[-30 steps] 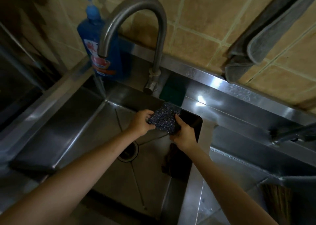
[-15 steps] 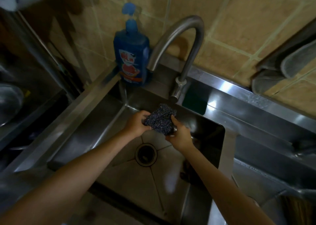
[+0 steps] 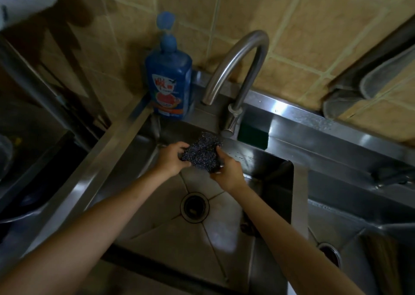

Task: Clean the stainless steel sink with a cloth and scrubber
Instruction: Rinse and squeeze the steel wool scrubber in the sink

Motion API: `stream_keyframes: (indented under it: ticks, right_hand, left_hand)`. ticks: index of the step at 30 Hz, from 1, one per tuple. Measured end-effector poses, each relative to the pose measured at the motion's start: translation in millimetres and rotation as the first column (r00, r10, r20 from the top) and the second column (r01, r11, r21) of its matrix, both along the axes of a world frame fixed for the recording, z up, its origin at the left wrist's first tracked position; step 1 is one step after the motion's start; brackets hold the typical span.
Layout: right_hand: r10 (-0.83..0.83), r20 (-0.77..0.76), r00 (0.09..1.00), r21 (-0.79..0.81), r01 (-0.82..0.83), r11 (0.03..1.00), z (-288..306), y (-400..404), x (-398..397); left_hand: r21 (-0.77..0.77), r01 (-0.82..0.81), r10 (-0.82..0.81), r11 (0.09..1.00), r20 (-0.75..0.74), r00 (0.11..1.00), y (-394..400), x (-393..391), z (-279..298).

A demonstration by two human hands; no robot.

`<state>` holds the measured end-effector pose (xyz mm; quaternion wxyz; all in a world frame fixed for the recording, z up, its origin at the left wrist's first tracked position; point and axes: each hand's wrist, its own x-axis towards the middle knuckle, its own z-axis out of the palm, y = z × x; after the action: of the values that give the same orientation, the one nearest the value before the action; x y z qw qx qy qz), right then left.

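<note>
Holding the dark, glittery steel-wool scrubber over the stainless steel sink basin, I grip it with both hands: left hand and right hand each curl their fingers round an end. It sits just below the curved steel faucet, with the blue dish-soap pump bottle standing behind on the sink's rear ledge.

The blue dish soap bottle carries a red-and-white label with large characters, too blurred to read; nothing else bears text.

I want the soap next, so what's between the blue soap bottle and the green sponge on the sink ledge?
In the head view, the base of the faucet stands on the ledge between the soap bottle and the green sponge.
</note>
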<state>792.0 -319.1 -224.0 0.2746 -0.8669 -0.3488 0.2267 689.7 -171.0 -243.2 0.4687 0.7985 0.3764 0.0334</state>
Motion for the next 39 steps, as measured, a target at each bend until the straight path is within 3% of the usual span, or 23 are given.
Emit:
stream_keyframes:
  ticks: [27, 33, 39]
  right_hand:
    - [-0.108, -0.003, 0.994, 0.046, 0.108, 0.993, 4.2, 45.8, 11.9]
    - [-0.114, 0.041, 0.993, 0.067, 0.111, 0.991, 2.7, 58.8, 22.5]
    - [-0.134, -0.008, 0.991, 0.047, 0.134, 0.99, -12.5, 58.9, 15.1]
  left_hand:
    - [0.118, 0.026, -0.033, 0.993, 0.061, 0.998, 41.3, 22.9, 1.6]
    - [0.114, 0.02, -0.027, 0.993, 0.064, 0.998, 57.9, 38.5, -6.1]
    - [0.087, 0.032, -0.036, 0.996, 0.034, 0.999, 56.5, 26.3, -24.8]
